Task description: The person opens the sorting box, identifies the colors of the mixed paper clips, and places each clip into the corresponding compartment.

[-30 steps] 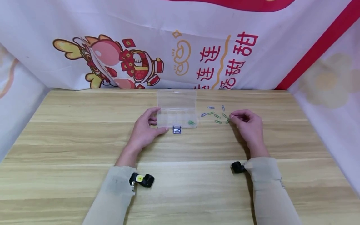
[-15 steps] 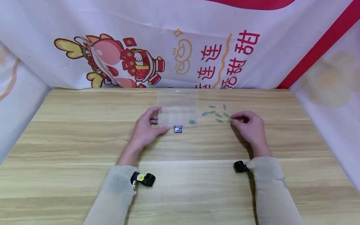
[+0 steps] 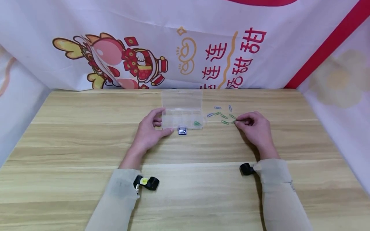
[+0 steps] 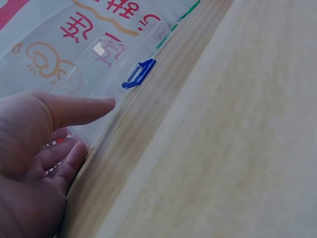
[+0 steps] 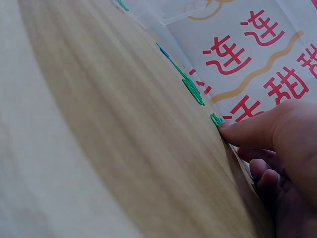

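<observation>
A clear compartment box (image 3: 177,120) stands on the table with its lid raised and a blue latch (image 3: 182,131) at its front. Several green paper clips (image 3: 197,123) lie in its front right compartment. My left hand (image 3: 148,130) grips the left end of the box, thumb at the front and fingers behind. To the right of the box, several loose green and blue paper clips, such as a blue paper clip (image 3: 217,107), are spread out. My right hand (image 3: 255,126) has thumb and forefinger together on a green paper clip (image 5: 216,119) at table level; the fingertips partly hide it.
The wooden table (image 3: 190,192) ends at the back against a printed cloth (image 3: 115,19). Behind the box, its raised transparent lid (image 3: 182,99) stands near that cloth. Small black cameras (image 3: 150,183) are strapped to both wrists.
The view has shifted slightly. Both hands stay in nearly the same places; the right fingertips remain at the same green paper clip, and the left hand keeps its grip on the box.
</observation>
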Demonstrator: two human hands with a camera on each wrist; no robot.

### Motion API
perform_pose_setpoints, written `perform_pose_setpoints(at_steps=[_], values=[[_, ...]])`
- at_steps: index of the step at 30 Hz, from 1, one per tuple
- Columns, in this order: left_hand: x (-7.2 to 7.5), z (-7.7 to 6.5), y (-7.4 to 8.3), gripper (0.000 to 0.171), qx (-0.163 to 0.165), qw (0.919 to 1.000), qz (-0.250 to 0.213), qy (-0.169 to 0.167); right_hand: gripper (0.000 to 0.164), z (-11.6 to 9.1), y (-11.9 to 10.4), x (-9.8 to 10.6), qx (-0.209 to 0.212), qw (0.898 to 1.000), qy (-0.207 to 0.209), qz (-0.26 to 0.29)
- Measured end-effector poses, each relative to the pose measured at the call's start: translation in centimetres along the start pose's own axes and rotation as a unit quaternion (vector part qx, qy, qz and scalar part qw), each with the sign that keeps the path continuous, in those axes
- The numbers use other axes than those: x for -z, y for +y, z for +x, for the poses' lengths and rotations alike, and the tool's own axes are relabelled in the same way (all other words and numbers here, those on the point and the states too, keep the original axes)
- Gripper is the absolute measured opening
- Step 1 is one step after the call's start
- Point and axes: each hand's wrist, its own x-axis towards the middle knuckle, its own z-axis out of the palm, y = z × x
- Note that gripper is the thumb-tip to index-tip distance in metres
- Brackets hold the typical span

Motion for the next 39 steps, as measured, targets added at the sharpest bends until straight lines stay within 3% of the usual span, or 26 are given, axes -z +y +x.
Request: perform_pose_setpoints(at_steps=[26,34,39], values=[[0.41,0.07,0.18,0.082,0.002,1.0,-0.003,-0.001,0.021,0.17,-0.82,0.26,-0.012,1.0,-0.015,-0.009],[0.15,-0.08,-0.03,0.082,-0.001,1.0,-0.009,-0.003,0.029,-0.12,-0.64,0.17,-0.06,0.997,-0.017,0.041],[0.11,-0.15,0.01,0.082,-0.005,1.0,-0.006,0.0,0.03,-0.06,-0.48,0.08,-0.068,0.996,-0.012,0.056]])
